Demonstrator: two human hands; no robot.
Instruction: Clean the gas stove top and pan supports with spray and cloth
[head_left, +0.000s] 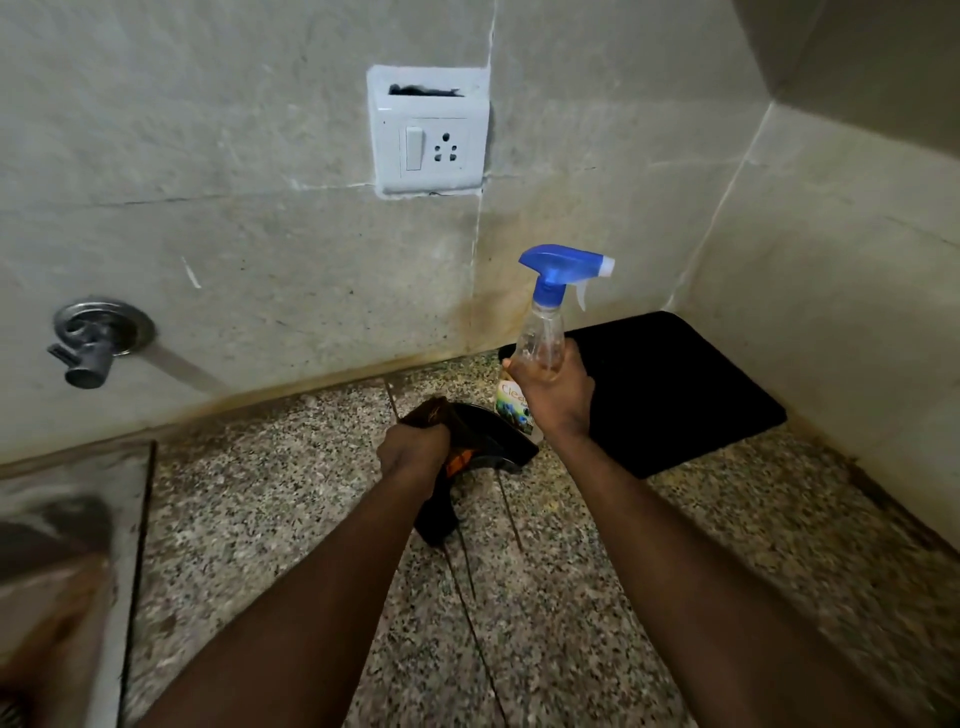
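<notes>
My right hand (553, 389) grips a clear spray bottle (543, 332) around its middle; the bottle has a blue trigger head, stands upright and its nozzle points right. My left hand (413, 449) is closed on a dark brown cloth (483, 441) with an orange patch, which hangs down over the speckled granite counter (291, 519). A flat black slab (670, 384) lies in the back right corner of the counter, just right of the bottle. No burners or pan supports are visible on it.
A white switch and socket plate (428, 130) is set in the tiled wall above. A metal tap valve (91, 338) sticks out of the wall at left. A steel sink (57, 545) sits at the left edge. A side wall closes the right.
</notes>
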